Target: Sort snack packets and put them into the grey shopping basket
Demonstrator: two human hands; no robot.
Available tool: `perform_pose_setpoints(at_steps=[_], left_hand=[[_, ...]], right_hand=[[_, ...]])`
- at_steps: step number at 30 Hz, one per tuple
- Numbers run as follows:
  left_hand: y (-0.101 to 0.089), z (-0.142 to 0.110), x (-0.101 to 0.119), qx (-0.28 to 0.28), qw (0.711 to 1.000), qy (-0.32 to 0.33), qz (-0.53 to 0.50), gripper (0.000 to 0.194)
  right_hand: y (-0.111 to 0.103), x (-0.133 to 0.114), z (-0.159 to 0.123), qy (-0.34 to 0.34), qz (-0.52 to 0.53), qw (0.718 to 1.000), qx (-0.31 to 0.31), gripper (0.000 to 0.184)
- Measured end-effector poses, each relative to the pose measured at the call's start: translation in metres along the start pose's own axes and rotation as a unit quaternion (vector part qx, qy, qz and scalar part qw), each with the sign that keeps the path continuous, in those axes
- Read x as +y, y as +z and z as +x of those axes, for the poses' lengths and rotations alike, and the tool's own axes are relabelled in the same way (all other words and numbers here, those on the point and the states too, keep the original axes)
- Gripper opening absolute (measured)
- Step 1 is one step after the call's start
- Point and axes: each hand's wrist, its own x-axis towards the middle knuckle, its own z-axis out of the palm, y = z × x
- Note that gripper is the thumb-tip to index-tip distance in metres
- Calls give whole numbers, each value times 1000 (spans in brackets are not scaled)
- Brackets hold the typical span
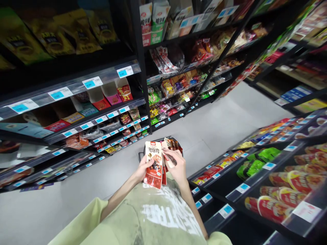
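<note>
I see flat packets (pixel 156 172) before the person's shirt (pixel 133 214). The left hand (pixel 142 170) pinches the front one; the right hand (pixel 177 165) holds those behind. Probably they are light, soft, somewhat slippery; the side edges seem best for holding.

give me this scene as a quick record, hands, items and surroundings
left hand: holding a white-and-red packet, thumb on its front
right hand: fingers and thumb on the packets just behind it
beyond hands: dark basket, partly hidden
left side: shelves with blue-and-white price tags
right side: green packets, red-and-white cups
floor: grey
</note>
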Motion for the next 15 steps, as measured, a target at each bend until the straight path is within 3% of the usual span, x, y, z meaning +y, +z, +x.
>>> perform_pose_setpoints(at_steps=[4, 9, 15], left_hand=[[2, 3, -1, 45, 999, 15, -2, 53], [1, 7, -1, 36, 999, 22, 0, 50], [-6, 12, -3, 22, 1000, 7, -5, 46]], right_hand=[[-8, 0, 1, 85, 72, 992, 54, 17], [-17, 15, -1, 221, 161, 951, 146, 35], [-21, 29, 1, 262, 213, 928, 158, 39]])
